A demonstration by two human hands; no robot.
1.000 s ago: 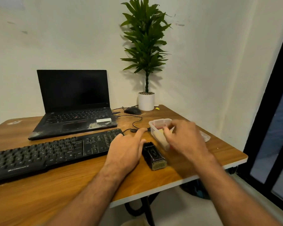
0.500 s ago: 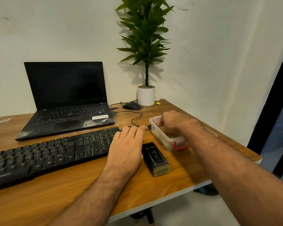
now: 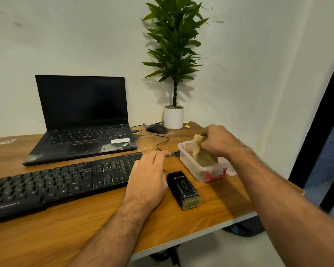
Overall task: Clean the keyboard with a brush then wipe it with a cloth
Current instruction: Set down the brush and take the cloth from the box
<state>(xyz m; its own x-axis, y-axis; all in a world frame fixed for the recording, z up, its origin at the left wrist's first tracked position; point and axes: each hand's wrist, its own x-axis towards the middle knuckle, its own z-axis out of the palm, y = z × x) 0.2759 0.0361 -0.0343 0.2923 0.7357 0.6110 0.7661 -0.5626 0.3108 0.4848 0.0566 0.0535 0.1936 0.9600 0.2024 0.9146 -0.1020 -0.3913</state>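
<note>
Right hand: the right hand (image 3: 219,142) was raised over the clear plastic box (image 3: 202,166), fingers clenched round the top of the cloth (image 3: 201,152).
Cloth: yellowish, folded, hanging from that grip with its lower end down inside the box; upper corner stood above the box rim.
Left hand: the left hand (image 3: 148,179) lay flat, palm down, fingers straight and relaxed, grasping nothing; it covered the right end of the keyboard (image 3: 54,185), fingertips reaching past the far edge toward a cable plug (image 3: 175,153).
Keyboard: black, full-size, lay slantwise across the near left of the table (image 3: 181,224), in front of the laptop (image 3: 81,120).
Brush: the brush (image 3: 183,189) was black-bodied with pale bristles facing the near edge; lay on the table just right of the left hand, between it and the box, untouched.
Box: red latch at its near end; sat near the table's right edge.
Laptop: open, screen dark, pale dust on the palm rest and near corner.
Back of table: black mouse (image 3: 156,129) with its cable, beside a white pot holding a tall green plant (image 3: 174,60), in the corner against the wall.
Table: wood-grain top, pale edge.
</note>
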